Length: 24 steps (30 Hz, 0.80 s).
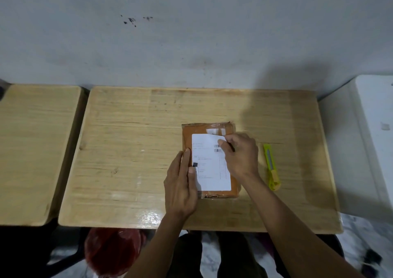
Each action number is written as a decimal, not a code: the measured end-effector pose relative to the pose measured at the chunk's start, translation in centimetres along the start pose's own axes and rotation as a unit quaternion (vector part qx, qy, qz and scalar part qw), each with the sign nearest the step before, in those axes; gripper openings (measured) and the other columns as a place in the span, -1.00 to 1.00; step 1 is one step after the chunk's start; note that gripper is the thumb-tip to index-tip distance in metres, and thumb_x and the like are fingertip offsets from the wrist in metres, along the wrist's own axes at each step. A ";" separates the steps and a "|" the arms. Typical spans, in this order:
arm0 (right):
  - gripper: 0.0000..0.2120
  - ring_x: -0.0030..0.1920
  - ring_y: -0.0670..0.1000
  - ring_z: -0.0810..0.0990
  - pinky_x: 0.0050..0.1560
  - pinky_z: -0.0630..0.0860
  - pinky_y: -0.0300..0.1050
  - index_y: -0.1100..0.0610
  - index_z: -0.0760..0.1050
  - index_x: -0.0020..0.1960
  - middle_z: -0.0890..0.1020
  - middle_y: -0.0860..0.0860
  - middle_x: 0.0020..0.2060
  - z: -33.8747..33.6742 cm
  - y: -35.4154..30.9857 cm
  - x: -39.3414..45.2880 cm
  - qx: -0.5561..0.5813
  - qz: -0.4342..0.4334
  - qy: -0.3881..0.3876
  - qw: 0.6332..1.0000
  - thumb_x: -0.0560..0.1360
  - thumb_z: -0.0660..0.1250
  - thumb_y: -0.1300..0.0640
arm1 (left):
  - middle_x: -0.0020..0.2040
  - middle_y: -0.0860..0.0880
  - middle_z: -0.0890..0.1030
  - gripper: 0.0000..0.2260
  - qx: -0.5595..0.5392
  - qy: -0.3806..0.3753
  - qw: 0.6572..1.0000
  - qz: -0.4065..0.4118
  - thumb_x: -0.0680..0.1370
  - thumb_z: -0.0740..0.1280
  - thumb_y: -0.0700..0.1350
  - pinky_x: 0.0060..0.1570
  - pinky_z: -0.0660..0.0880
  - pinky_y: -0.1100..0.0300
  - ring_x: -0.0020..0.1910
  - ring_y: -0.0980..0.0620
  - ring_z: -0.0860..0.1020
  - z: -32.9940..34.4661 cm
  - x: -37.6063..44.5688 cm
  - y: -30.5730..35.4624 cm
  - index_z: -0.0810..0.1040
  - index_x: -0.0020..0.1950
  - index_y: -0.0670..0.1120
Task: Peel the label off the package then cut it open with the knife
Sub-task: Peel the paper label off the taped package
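Observation:
A brown taped package lies flat on the wooden table, right of centre. A white shipping label with barcodes covers most of its top. My left hand lies flat against the package's left edge, thumb resting on the label. My right hand pinches the label's upper right corner, which is lifted and curled slightly off the package. A yellow-green utility knife lies on the table just right of my right hand, untouched.
A second wooden table stands to the left across a narrow gap. A white appliance sits at the right. The wall runs right behind the table. A red bag lies on the floor under the near edge.

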State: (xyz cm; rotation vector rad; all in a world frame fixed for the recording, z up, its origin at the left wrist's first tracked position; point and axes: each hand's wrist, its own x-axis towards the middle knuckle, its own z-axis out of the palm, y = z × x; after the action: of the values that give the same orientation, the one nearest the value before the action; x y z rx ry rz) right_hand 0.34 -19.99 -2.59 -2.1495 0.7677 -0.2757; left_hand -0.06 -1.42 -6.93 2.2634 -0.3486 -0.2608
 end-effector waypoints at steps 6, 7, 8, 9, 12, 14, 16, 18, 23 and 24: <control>-0.87 -0.18 -0.06 0.43 -0.14 0.29 -0.44 0.17 0.60 -0.19 0.62 0.01 -0.32 0.1 0.5 -0.4 0.007 -0.024 -0.002 1.000 0.48 0.44 0.13 | 0.66 -0.07 -0.09 -0.46 0.114 -0.065 0.989 0.066 0.70 -0.02 0.06 0.58 0.04 -0.12 0.64 -0.05 -0.11 0.4 1.5 0.2 0.00 0.64 -0.10; -0.86 -0.18 -0.04 0.45 -0.13 0.33 -0.37 0.16 0.59 -0.19 0.62 0.00 -0.33 0.3 0.8 -0.3 0.015 -0.020 -0.006 1.000 0.49 0.43 0.11 | 0.66 -0.04 -0.12 -0.44 0.118 -0.082 0.987 0.067 0.69 -0.06 0.10 0.58 0.04 -0.14 0.64 -0.04 -0.13 0.5 1.8 0.1 -0.06 0.65 -0.08; -0.86 -0.19 -0.04 0.49 -0.12 0.40 -0.25 0.13 0.59 -0.19 0.62 -0.03 -0.34 0.4 1.1 -0.2 0.023 -0.014 -0.009 1.000 0.50 0.42 0.09 | 0.66 -0.02 -0.13 -0.43 0.123 -0.091 0.986 0.067 0.69 -0.10 0.13 0.57 0.05 -0.14 0.64 -0.03 -0.14 0.6 2.0 -0.1 -0.09 0.65 -0.08; -0.87 -0.16 -0.01 0.52 -0.13 0.45 -0.15 0.08 0.58 -0.19 0.61 -0.08 -0.34 0.6 1.4 -0.1 0.029 -0.005 -0.014 0.999 0.51 0.41 0.06 | 0.66 -0.02 -0.13 -0.42 0.127 -0.094 0.985 0.068 0.69 -0.13 0.15 0.57 0.06 -0.15 0.64 -0.03 -0.13 0.6 2.1 -0.2 -0.10 0.65 -0.08; -0.89 -0.03 0.12 0.52 -0.09 0.42 -0.12 -0.01 0.55 -0.17 0.57 -0.19 -0.33 1.1 1.9 -0.3 0.026 0.005 -0.018 0.999 0.52 0.39 0.01 | 0.66 -0.02 -0.12 -0.41 0.139 -0.093 0.984 0.063 0.68 -0.15 0.16 0.56 0.07 -0.14 0.64 -0.03 -0.12 0.8 2.1 -0.3 -0.09 0.64 -0.11; -0.87 -0.02 0.16 0.52 -0.11 0.43 -0.10 -0.05 0.51 -0.18 0.55 -0.19 -0.35 1.3 2.2 -0.4 0.038 0.005 -0.022 0.999 0.53 0.36 -0.01 | 0.66 -0.02 -0.12 -0.41 0.140 -0.094 0.984 0.062 0.68 -0.14 0.16 0.56 0.07 -0.14 0.64 -0.04 -0.11 0.9 2.1 -0.3 -0.09 0.64 -0.11; -0.84 -0.04 0.20 0.53 -0.18 0.42 -0.08 -0.07 0.46 -0.20 0.53 -0.17 -0.36 1.4 2.3 -0.4 0.051 0.006 -0.032 0.998 0.54 0.34 -0.03 | 0.66 -0.01 -0.12 -0.41 0.141 -0.094 0.984 0.063 0.69 -0.10 0.14 0.56 0.07 -0.15 0.64 -0.03 -0.11 0.9 2.1 -0.4 -0.09 0.64 -0.10; -0.83 -0.05 0.19 0.52 -0.19 0.36 -0.11 -0.07 0.43 -0.21 0.51 -0.15 -0.37 1.3 2.3 -0.5 0.054 0.002 -0.042 0.998 0.55 0.32 -0.02 | 0.66 -0.01 -0.12 -0.41 0.145 -0.092 0.983 0.060 0.69 -0.06 0.13 0.56 0.08 -0.14 0.64 -0.03 -0.12 0.9 2.1 -0.4 -0.09 0.65 -0.10; -0.83 0.04 0.13 0.48 -0.21 0.29 -0.23 -0.08 0.43 -0.19 0.49 -0.21 -0.29 0.7 1.8 -0.8 0.065 0.002 -0.078 0.995 0.57 0.29 -0.03 | 0.66 -0.01 -0.13 -0.40 0.147 -0.088 0.983 0.058 0.68 -0.04 0.13 0.58 0.05 -0.12 0.64 -0.03 -0.14 0.8 1.8 -0.3 -0.12 0.65 -0.09; -0.84 0.06 0.11 0.47 -0.21 0.30 -0.25 -0.09 0.44 -0.18 0.49 -0.21 -0.25 0.6 1.8 -0.8 0.069 0.001 -0.086 0.994 0.57 0.28 -0.04 | 0.66 0.00 -0.14 -0.40 0.148 -0.086 0.984 0.058 0.68 -0.03 0.14 0.58 0.05 -0.11 0.64 -0.03 -0.14 0.8 1.7 -0.3 -0.12 0.65 -0.09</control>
State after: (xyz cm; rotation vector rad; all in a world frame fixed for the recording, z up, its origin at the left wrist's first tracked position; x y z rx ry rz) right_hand -0.78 -19.96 -4.31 -2.0124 0.6346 -0.1350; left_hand 1.38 -2.41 -7.80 2.5067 -0.6444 -0.3658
